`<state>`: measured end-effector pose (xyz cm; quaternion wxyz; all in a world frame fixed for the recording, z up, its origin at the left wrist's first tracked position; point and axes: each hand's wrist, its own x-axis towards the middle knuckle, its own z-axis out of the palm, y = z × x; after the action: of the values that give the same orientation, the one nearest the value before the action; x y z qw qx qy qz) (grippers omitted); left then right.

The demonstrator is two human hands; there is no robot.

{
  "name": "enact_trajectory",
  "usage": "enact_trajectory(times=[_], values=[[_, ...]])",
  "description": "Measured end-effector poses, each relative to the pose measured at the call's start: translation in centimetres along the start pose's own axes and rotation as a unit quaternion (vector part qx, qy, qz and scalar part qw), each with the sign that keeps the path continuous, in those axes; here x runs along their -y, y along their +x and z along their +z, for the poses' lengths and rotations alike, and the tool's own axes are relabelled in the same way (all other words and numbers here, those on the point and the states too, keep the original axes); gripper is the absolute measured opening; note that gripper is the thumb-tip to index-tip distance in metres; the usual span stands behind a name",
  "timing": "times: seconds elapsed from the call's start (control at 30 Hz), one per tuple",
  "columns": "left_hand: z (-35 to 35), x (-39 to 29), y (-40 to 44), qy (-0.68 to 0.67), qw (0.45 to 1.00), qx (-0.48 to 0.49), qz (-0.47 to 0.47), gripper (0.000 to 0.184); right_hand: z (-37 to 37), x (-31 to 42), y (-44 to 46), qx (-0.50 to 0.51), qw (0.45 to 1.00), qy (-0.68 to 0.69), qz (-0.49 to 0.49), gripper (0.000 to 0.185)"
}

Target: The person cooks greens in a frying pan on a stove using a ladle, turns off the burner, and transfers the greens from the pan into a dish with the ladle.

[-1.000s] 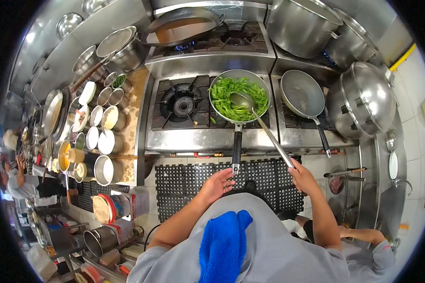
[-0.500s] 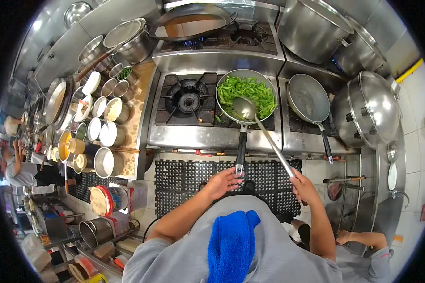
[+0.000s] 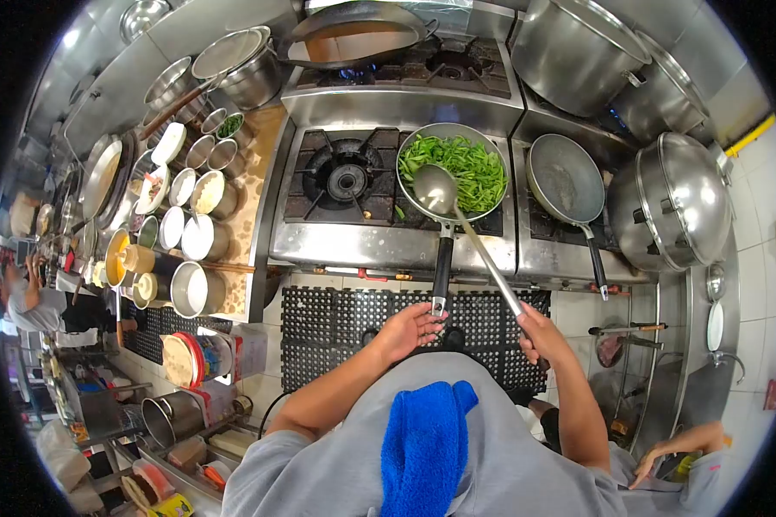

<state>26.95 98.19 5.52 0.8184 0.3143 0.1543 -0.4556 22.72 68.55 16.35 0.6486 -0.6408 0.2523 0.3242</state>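
A frying pan [image 3: 500, 208] with chopped green vegetables [image 3: 466, 168] sits on the middle burner, its black handle [image 3: 442, 267] pointing toward me. My right hand [image 3: 545, 336] is wrapped around the long metal handle of a ladle [image 3: 436, 189]. The ladle's bowl is back side up over the left front part of the greens. At the end of the pan handle is my left hand [image 3: 409, 333], palm up with fingers apart. Its fingertips are beside the handle tip; whether they touch it I cannot tell.
A bare burner [image 3: 345, 181] is left of the pan; a second frying pan [image 3: 566, 179] stands right. Behind are a wok [image 3: 353, 43] of brown liquid and a big pot [image 3: 578, 56]. Containers fill the left counter [image 3: 254, 207]. Another person's arm [image 3: 677, 448] shows lower right.
The ladle bowl has shifted a little left and toward the pan's near edge. My right hand has moved slightly left and up. The other person's arm at lower right has changed position.
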Motion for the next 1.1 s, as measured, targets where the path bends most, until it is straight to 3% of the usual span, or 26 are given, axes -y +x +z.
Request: enact_trajectory(times=[0.07, 0.4, 0.63, 0.7, 0.83, 0.93, 1.03, 1.1], values=[[-0.3, 0.1, 0.1, -0.003, 1.000, 0.003, 0.003, 0.031, -0.3, 0.2, 0.1, -0.057, 0.997, -0.042, -0.019, 0.049], [-0.9, 0.4, 0.6, -0.028, 0.999, 0.022, -0.005, 0.033, 2.2, 2.5, 0.2, -0.115, 0.982, -0.082, -0.127, 0.048], [-0.2, 0.2, 0.6, -0.039, 0.998, 0.040, -0.027, 0.031, -1.7, -0.3, -0.1, -0.106, 0.968, -0.211, -0.081, 0.050], [-0.5, 0.6, 0.2, -0.043, 0.998, 0.033, -0.024, 0.030, -1.7, 0.6, -0.8, -0.112, 0.978, -0.176, -0.030, 0.048], [-0.7, 0.4, 0.2, -0.028, 0.999, 0.028, -0.017, 0.031, 1.5, -1.1, 2.0, -0.122, 0.979, -0.137, -0.093, 0.048], [0.1, -0.3, -0.3, 0.009, 1.000, 0.019, -0.022, 0.032, 1.1, -0.4, -0.4, -0.109, 0.984, -0.126, -0.057, 0.048], [0.1, -0.5, -0.7, 0.007, 1.000, 0.013, -0.017, 0.033, 0.5, -0.5, -2.3, -0.160, 0.972, -0.163, -0.060, 0.048], [0.2, -0.5, -0.8, 0.002, 1.000, 0.001, -0.019, 0.034, -0.4, -1.4, -2.1, -0.273, 0.897, -0.309, -0.160, 0.048]])
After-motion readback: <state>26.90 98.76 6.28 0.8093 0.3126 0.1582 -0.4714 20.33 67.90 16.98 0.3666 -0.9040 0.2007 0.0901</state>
